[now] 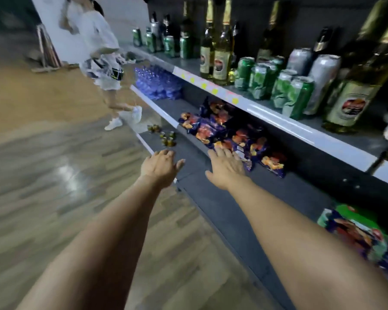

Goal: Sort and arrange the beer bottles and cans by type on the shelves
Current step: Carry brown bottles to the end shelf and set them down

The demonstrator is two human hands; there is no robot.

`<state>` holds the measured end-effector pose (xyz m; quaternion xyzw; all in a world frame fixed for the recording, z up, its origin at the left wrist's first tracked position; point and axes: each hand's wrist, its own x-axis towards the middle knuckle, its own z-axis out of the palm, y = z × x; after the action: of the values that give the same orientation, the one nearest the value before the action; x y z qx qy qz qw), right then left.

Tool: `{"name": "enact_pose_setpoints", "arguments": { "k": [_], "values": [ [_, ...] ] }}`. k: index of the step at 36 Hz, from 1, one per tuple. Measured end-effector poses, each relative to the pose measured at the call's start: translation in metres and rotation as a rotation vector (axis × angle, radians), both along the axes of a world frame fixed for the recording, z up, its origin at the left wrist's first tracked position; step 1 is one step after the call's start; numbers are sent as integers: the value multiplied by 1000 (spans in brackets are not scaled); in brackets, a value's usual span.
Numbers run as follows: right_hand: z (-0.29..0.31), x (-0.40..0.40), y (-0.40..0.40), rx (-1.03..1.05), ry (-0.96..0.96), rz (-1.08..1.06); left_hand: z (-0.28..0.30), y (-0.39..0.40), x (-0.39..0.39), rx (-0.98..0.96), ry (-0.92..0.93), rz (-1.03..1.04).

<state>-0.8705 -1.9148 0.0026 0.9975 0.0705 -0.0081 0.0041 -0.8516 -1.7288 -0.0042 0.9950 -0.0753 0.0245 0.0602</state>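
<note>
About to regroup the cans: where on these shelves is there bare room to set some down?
Free: the upper shelf between the far green cans and the paired bottles; the lower shelf between the snack bags and the green-edged packs. Crowded: the near can cluster beside the big bottle.

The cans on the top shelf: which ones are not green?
The two tall silver cans, standing behind the green cans near the big bottle; they are taller and plain silver.
</note>
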Motion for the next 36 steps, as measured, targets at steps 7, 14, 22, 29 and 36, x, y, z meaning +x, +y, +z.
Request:
{"name": "enact_pose_setpoints", "arguments": {
  "k": [7,14,22,29,36],
  "values": [
    [-10,65,113,27,30,79,-17,125,47,-66,46,117],
    [-14,133,185,2,15,133,-28,194,102,-59,61,137],
    [-28,237,238,-24,34,164,-42,241,199,-50,72,131],
    [-18,358,268,6,-10,155,-19,271,313,16,29,131],
    [-4,472,298,24,-11,100,1,303,429,28,22,94]
  ]
}}
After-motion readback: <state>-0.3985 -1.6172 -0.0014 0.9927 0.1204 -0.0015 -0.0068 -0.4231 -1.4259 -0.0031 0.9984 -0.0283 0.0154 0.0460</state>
